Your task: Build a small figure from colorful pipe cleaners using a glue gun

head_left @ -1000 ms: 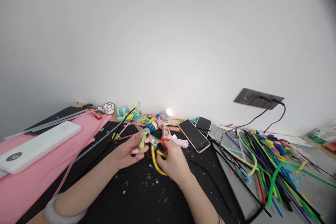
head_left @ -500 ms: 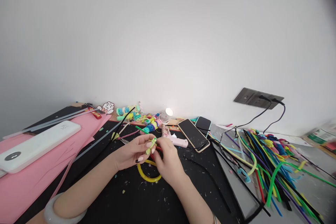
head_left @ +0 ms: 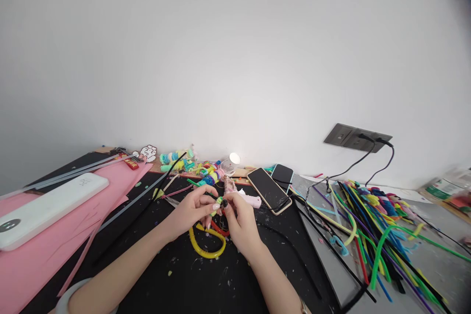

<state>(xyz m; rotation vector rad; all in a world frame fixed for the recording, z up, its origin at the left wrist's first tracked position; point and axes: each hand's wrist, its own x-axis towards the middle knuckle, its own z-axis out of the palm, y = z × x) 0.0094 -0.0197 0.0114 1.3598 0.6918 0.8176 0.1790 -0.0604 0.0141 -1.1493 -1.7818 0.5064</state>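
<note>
My left hand and my right hand meet over the black mat. Together they pinch a small yellow-green pipe-cleaner piece between their fingertips. A small dark bit sits at my right fingertips, too small to name. A yellow pipe-cleaner loop curls on the mat just below both hands, with a red piece beside it. A pink and white glue gun lies just behind my right hand.
Two phones lie behind the hands. A heap of coloured pipe cleaners covers the grey sheet on the right. A white power bank rests on pink paper at the left. Coiled coloured pieces line the wall; cables run to a socket.
My right hand rose off the mat and came to the piece in my left hand. The yellow pipe cleaner now lies curled on the mat below both hands.
</note>
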